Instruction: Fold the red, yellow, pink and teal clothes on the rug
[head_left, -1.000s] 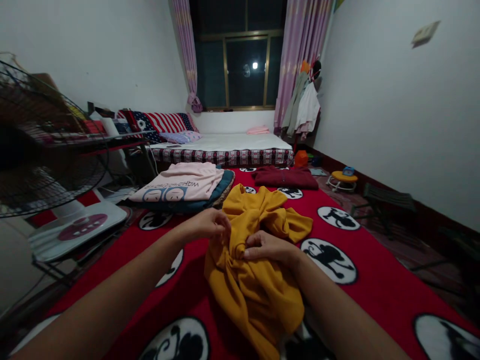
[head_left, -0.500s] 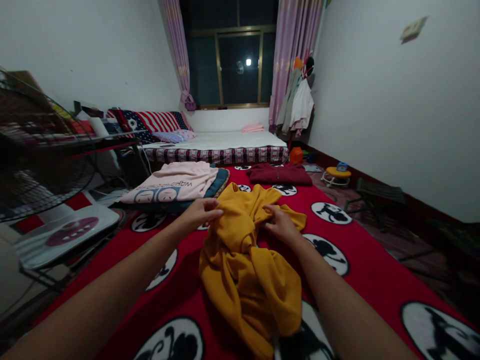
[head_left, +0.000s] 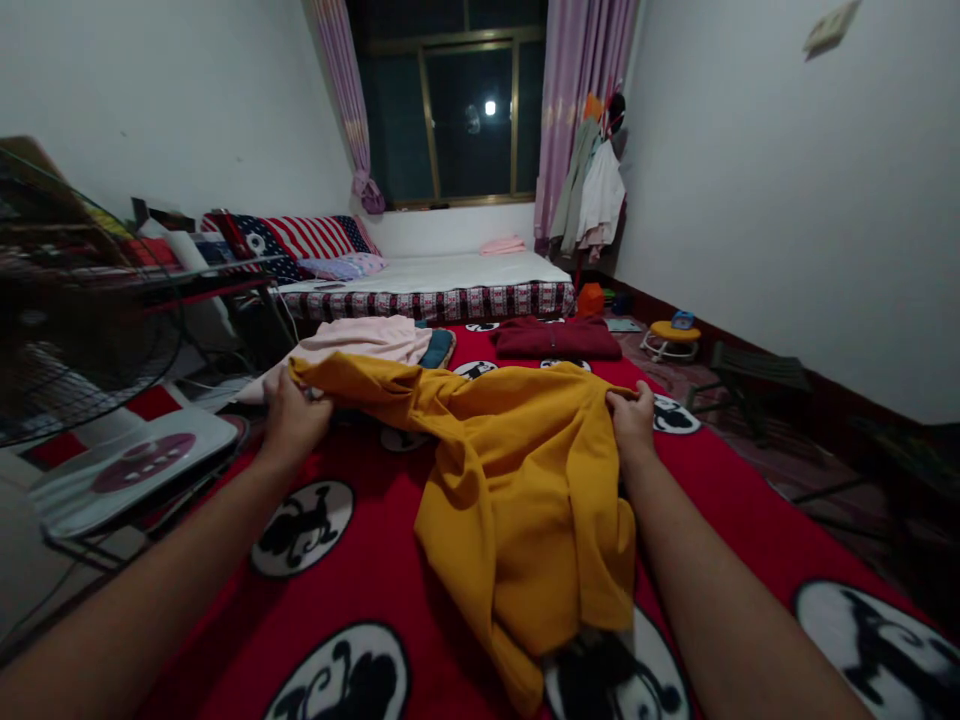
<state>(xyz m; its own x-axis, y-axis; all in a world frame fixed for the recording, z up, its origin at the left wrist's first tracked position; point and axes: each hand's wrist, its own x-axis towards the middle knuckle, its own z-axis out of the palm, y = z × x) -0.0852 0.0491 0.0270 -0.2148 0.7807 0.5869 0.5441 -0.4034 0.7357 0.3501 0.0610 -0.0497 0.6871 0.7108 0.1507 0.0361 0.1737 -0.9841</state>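
A mustard-yellow garment (head_left: 517,470) is stretched wide above the red blanket (head_left: 375,560) with black-and-white round prints. My left hand (head_left: 294,415) is closed on the garment's left end, out over the blanket's left side. My right hand (head_left: 630,418) grips its right edge with fingers curled into the cloth. Between the hands the fabric hangs in folds and trails down toward me, its lower end resting on the blanket.
A folded pink top (head_left: 360,340) lies on a teal garment behind my left hand. A folded dark red garment (head_left: 559,337) sits farther back. A bed (head_left: 442,285) stands under the window. A fan (head_left: 67,330) is at left, stools (head_left: 750,375) at right.
Both hands moved apart from the bunched middle of the yellow garment, left hand going left and right hand going right, pulling the crumpled cloth out wide and lifting it.
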